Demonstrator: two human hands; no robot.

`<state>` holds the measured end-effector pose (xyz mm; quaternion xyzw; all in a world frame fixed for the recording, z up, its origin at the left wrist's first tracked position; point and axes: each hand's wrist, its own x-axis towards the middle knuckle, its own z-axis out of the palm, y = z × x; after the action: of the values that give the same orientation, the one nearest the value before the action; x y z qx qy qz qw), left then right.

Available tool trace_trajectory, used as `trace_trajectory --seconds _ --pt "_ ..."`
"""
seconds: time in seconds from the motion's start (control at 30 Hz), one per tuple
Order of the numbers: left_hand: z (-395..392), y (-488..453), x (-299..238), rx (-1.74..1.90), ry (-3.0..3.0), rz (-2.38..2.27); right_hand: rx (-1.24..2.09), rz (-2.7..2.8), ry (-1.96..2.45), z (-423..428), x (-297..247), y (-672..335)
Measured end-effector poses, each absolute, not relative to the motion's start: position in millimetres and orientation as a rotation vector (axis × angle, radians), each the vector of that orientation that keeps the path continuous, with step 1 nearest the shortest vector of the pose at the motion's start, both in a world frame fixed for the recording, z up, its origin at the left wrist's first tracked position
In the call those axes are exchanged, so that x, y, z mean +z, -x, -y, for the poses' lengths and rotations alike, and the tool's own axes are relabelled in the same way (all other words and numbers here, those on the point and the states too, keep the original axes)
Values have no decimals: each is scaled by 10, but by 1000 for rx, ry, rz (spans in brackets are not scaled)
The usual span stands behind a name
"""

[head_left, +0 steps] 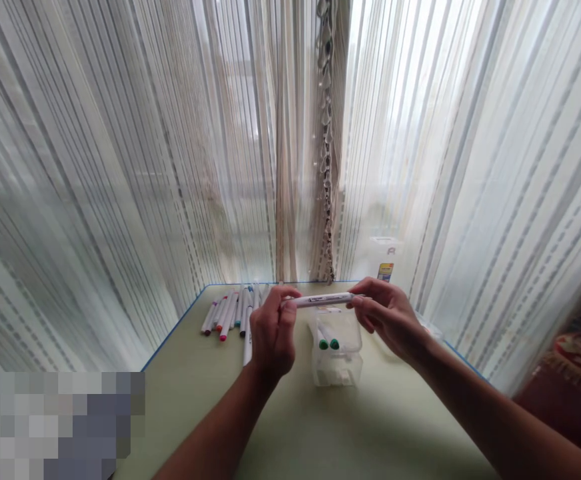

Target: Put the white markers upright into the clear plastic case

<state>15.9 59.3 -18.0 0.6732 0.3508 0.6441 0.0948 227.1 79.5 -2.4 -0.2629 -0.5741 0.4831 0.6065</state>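
Note:
A white marker (323, 300) is held level above the table, stretched between my two hands. My left hand (274, 330) pinches its left end, and my right hand (385, 310) grips the right end with thumb and fingers. Below the marker stands a clear plastic case (338, 370). Inside it lie two markers with green ends (329, 344). Left of my left hand, several white markers (228, 313) with coloured ends lie together on the table. Another white marker (247, 347) is partly hidden behind my left hand.
The pale green table (190, 407) has a blue edge. A clear package with a printed label (385, 272) stands at the back right, and other clear plastic (430, 327) lies behind my right forearm. Sheer striped curtains (120, 167) hang behind. A red fringed cloth (580, 360) is at far right.

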Motion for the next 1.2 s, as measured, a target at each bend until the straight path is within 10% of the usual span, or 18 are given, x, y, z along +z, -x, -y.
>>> trace_trajectory --seconds 1.2 --pt "-594 -312 -205 1846 -1580 -878 700 1478 635 -540 -86 -2236"
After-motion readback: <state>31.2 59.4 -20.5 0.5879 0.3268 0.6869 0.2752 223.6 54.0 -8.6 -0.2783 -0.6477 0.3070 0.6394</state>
